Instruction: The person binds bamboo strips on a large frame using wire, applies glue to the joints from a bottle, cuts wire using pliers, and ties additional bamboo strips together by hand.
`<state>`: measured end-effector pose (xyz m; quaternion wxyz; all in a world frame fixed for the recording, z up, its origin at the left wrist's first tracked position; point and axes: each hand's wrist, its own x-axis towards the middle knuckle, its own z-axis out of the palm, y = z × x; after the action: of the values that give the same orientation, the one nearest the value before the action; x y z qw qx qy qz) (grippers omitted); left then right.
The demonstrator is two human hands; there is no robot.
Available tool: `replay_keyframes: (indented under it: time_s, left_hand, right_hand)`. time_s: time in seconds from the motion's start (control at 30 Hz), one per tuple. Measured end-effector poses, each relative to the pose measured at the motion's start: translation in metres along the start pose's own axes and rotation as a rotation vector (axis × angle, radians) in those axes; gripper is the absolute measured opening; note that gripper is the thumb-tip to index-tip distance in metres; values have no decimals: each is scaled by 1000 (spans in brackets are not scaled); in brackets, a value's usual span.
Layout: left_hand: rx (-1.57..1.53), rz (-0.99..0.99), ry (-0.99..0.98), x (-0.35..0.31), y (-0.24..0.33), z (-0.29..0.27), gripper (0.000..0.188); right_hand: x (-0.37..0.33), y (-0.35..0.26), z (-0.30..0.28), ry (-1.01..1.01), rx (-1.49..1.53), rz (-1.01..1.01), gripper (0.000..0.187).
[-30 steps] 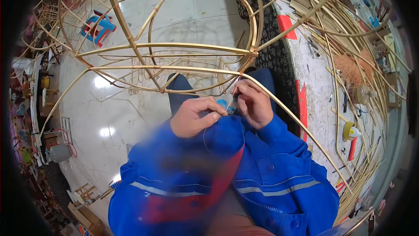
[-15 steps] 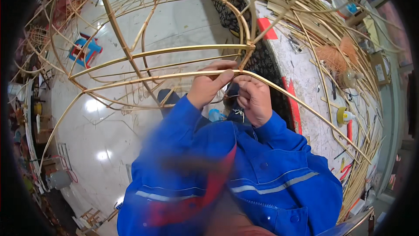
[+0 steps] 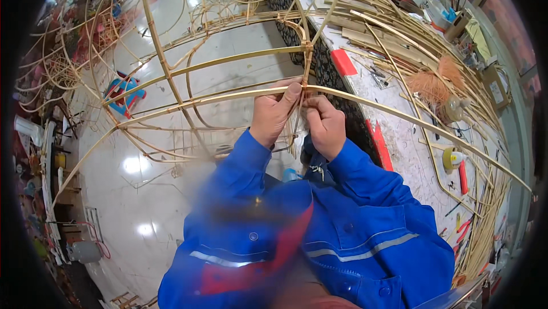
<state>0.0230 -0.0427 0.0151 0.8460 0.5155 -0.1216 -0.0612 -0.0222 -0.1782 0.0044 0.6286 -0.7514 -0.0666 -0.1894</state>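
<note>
A long pale bamboo strip (image 3: 228,97) runs across a rounded frame of bent bamboo, and its free end reaches out over the table on the right. My left hand (image 3: 270,119) is closed on the strip, thumb on top, just left of where it meets an upright bamboo piece (image 3: 307,63). Right beside that joint, below the strip, my right hand (image 3: 326,126) is closed with fingertips pinched together. What sits between those fingertips is too small to make out. A second bamboo strip (image 3: 240,57) crosses the frame farther away.
On the right, a white table (image 3: 394,137) carries many bamboo strips, a bundle of orange fibres (image 3: 428,86), a yellow tape roll (image 3: 452,159) and red-handled tools. A blue and red stool (image 3: 125,95) stands on the floor at left, near more bent frames. A grey tank (image 3: 84,252) stands lower left.
The view has shifted, showing more of the table and far floor. The strip's free end now reaches farther right. Both hands stay at the joint, the right slightly lower beneath the strip.
</note>
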Motion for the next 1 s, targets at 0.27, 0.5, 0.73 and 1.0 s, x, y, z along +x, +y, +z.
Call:
replay_keyframes:
  time_s: [0.27,0.5,0.73,1.0]
  left_hand:
    - [238,72,105,-5,-8,-23,28]
    - [136,91,-25,-10,-22,-26,26]
    - [192,-54,52,-22,-23,-15,32]
    - [265,-35,110,-35,-20,2,32]
  right_hand:
    - [1,-32,18,-40,148,148,17]
    - [-10,-19,3,-135,250,284,18]
    - [-15,-15,-8,-160,408,422,13]
    - [-45,7,-18,-142,106,297,17]
